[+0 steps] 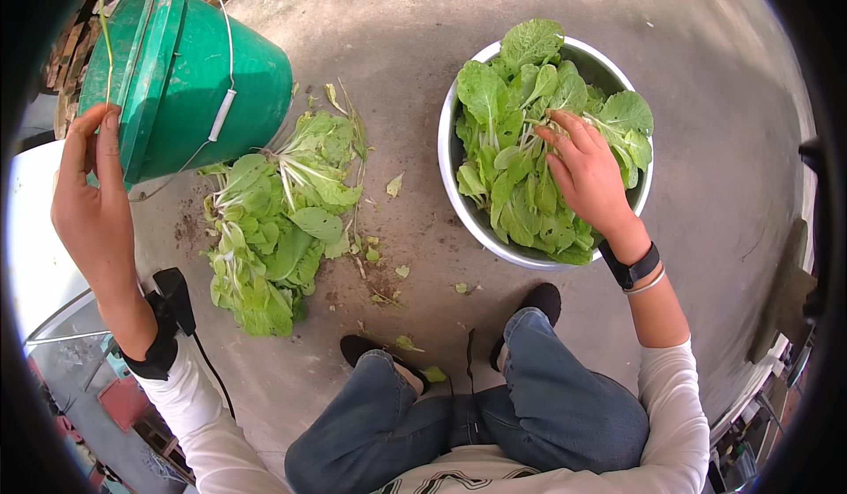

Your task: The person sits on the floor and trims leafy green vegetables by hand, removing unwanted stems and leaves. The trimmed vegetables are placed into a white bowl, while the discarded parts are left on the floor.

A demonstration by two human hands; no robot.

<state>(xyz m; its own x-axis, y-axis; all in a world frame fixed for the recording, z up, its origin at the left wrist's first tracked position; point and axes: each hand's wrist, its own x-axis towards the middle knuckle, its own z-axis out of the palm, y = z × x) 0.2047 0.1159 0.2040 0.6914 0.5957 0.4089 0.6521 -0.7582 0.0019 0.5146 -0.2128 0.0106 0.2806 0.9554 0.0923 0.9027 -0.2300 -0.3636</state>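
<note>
Between the thumb and fingers of my left hand [96, 156] is a thin yellow-green stem [107, 47]. That hand is at the mouth of a green plastic bucket [225, 64], which appears tipped with its opening to the left. My right hand [585, 163] rests over leafy greens [523, 183] heaped in a round metal basin [445, 140]. Its fingertips touch the pale stems, but whether they grip any is unclear. A second pile of leafy greens [265, 249], with white stems, lies on the concrete floor below the bucket.
Loose leaf scraps [395, 185] and dirt are scattered on the concrete floor [410, 51] between pile and basin. The bucket has a wire handle with a white grip [223, 115]. My shoes [541, 301] are close to the basin's near side. Stacked bricks [69, 57] stand at upper left.
</note>
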